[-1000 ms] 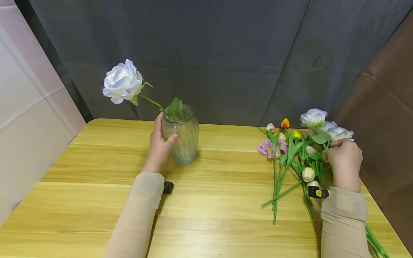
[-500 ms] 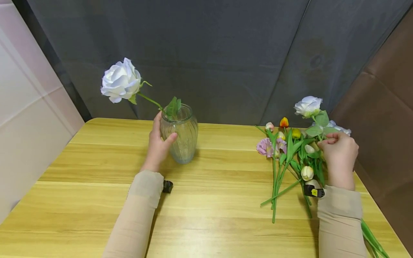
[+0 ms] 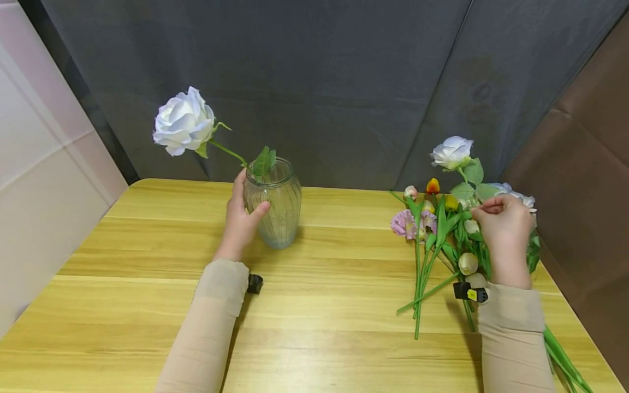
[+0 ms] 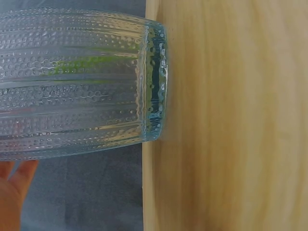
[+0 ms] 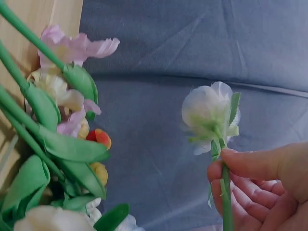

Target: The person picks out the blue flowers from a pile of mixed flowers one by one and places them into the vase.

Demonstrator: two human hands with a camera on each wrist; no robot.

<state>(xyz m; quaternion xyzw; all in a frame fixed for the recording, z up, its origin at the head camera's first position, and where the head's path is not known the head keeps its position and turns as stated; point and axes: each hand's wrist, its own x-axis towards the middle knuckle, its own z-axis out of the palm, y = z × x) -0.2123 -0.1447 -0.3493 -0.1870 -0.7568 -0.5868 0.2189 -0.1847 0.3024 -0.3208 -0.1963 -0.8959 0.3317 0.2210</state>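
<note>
A ribbed clear glass vase (image 3: 280,218) stands on the wooden table, left of the middle. My left hand (image 3: 239,218) grips its left side, thumb across the front. Out of its mouth leans one large white rose (image 3: 184,123), tilted to the left, with a green leaf at the rim. In the left wrist view the base of the vase meets the tabletop. My right hand (image 3: 506,234) pinches the stem of a second white rose (image 3: 452,152) between thumb and fingers. The right wrist view shows that green stem (image 5: 226,202) between the fingertips, bloom above.
Beneath and beside my right hand lies a pile of flowers: cream tulips (image 3: 468,263), a pink-purple flower (image 3: 404,224), an orange tulip (image 3: 433,186) and more white roses (image 3: 521,200). Green stems (image 3: 565,357) reach the table's right front. A dark cloth (image 3: 314,93) hangs behind.
My right hand has lifted the second white rose up from the pile and moved it left. My left hand stays on the vase, which has not moved.
</note>
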